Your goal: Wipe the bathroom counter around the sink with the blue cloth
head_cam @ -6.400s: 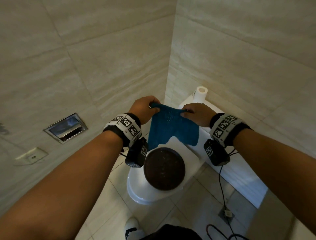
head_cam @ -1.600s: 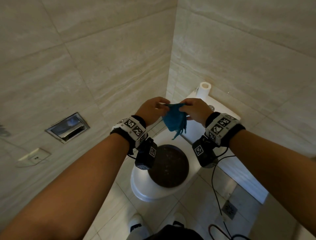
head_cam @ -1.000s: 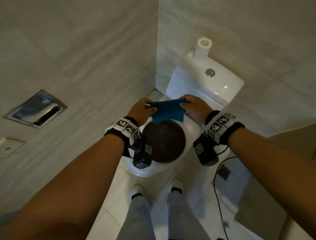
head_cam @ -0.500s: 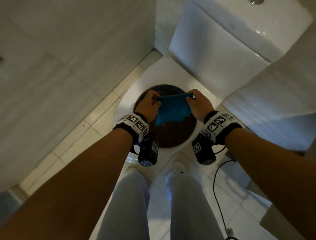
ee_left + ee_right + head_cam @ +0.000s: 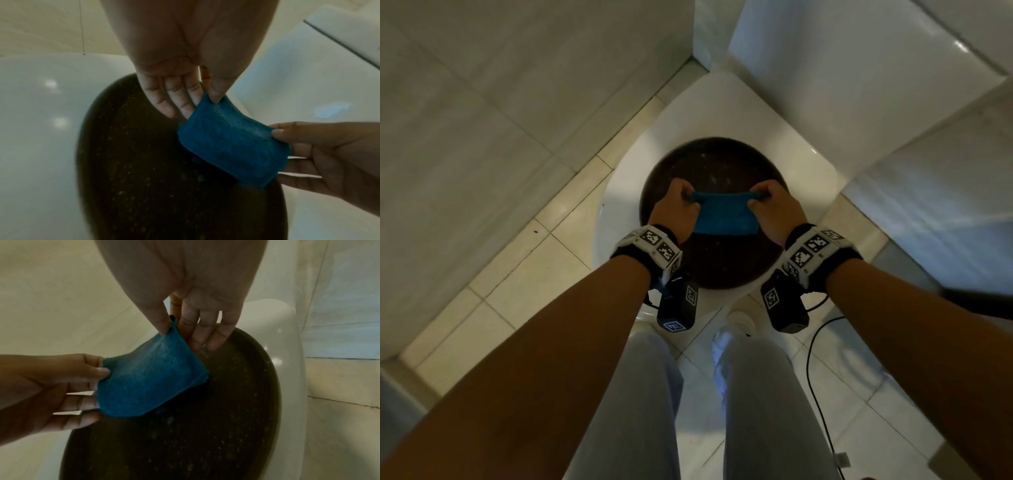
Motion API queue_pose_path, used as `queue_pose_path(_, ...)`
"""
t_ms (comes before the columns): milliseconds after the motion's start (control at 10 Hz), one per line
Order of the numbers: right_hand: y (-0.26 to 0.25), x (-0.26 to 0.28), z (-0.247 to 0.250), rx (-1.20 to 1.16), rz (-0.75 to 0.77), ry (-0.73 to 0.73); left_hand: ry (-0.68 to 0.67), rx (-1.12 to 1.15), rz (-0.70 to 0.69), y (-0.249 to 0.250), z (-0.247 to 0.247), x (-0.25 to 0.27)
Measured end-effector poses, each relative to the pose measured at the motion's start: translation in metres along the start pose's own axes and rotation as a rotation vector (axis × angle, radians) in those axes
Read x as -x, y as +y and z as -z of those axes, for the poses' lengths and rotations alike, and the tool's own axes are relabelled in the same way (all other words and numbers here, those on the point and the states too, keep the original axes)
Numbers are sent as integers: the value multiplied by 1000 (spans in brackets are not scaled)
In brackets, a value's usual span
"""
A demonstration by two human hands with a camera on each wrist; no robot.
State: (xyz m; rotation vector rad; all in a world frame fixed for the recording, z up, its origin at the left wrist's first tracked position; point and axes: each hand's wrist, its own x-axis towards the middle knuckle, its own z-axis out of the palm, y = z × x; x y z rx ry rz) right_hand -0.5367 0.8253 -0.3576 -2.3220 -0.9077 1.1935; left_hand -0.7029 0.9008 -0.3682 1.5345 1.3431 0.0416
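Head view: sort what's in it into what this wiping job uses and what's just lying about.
Job:
- blue cloth, folded
- left hand and right hand, each pinching one end
- dark round lid and white rim below it

Lying about:
- black cable on the floor
- white cistern

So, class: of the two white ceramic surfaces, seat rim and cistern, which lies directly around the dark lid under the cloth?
The seat rim: it rings the dark speckled lid; the cistern stands behind, apart.
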Motion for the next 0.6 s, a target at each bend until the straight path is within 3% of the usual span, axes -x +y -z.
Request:
queue_pose_path(300, 25, -7, -19, 2, -8, -45, 41, -5, -46, -28, -14, -4)
queue_pose_path(600, 22, 3, -10, 109, -34, -63, -30, -125, -20, -29, -9, 4)
